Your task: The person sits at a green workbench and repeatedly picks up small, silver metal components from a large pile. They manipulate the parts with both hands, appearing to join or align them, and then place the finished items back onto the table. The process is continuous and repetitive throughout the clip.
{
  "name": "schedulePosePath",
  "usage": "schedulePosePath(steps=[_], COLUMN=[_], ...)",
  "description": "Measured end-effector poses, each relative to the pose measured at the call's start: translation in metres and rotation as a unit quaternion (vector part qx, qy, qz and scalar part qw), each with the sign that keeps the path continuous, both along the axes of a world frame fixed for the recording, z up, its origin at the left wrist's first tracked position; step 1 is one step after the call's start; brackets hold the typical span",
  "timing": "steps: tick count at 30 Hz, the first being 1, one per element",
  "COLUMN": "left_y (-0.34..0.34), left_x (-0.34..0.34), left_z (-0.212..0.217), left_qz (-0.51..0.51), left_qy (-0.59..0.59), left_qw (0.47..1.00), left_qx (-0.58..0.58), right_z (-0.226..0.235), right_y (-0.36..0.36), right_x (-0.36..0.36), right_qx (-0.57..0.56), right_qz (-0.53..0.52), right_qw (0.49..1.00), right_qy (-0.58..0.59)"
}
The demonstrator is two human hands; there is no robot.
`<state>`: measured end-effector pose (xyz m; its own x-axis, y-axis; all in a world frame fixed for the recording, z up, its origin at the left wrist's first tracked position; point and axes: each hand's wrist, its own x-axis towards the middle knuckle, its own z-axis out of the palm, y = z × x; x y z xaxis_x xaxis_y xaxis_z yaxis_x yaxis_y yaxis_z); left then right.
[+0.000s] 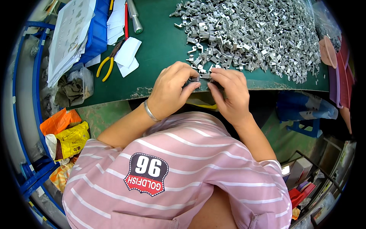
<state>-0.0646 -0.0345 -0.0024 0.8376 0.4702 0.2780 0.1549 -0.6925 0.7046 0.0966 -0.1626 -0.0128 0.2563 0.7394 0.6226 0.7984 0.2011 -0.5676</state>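
In the head view, the left hand [169, 89] comes over the near edge of a green table [152, 45], with a metal bangle [151, 110] around its wrist. Its thumb and forefinger pinch a small metal piece [194, 79], which lies between the fingertips, just above the table's front edge. The right hand [233, 93] faces it from the other side, its thumb and fingers curled toward a second small metal part [205, 76] between the two hands. Whether the right fingertips grasp this part or only sit beside it, I cannot tell.

Beyond the hands, a wide pile of small silver metal parts [251, 34] covers the right side of the table, with a few loose ones lying at its near left edge, close to the fingers. Left of the hands, well apart from them, lie pliers [111, 66] with yellow handles, touching white paper slips [129, 49]. Farther left are a blue bin [100, 34], a stack of paper sheets [72, 34] leaning against it, and a clear tub [87, 82] with a dark cloth [68, 91] at it. A metal rod [134, 17] lies near the far edge of the view.
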Motion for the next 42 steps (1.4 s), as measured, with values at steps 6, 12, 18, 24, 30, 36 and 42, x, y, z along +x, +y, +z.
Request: schedulePosePath(steps=[6,12,18,24,30,36,42], left_y=[-0.001,-0.005,-0.006,0.003,0.010,0.011,0.009], left_x=[0.002,0.015,0.016,0.034,0.049,0.048,0.039], left_z=[0.002,0.004,0.001,0.006,0.011,0.009,0.003], left_qz=[-0.003,-0.023,-0.038,-0.005,-0.017,-0.050,-0.052], left_qy=[-0.013,-0.013,-0.023,-0.060,0.014,-0.005,-0.132], left_qw=[1.000,0.999,0.998,0.994,0.981,0.978,0.970], left_qx=[-0.027,0.047,0.032,0.092,0.191,0.203,0.196], right_z=[-0.016,-0.014,-0.005,0.003,0.004,0.001,-0.001], right_y=[-0.009,-0.020,0.009,-0.018,-0.025,-0.027,-0.008], right_x=[0.011,0.014,0.028,0.017,0.032,0.024,0.027], right_qx=[0.027,0.042,0.020,-0.048,-0.128,-0.080,-0.005], right_qz=[0.044,0.047,-0.025,-0.036,-0.110,-0.004,-0.065], right_qw=[0.997,0.998,0.998,0.968,0.981,0.996,0.998], right_qy=[-0.065,-0.022,-0.047,0.243,0.093,0.045,0.023])
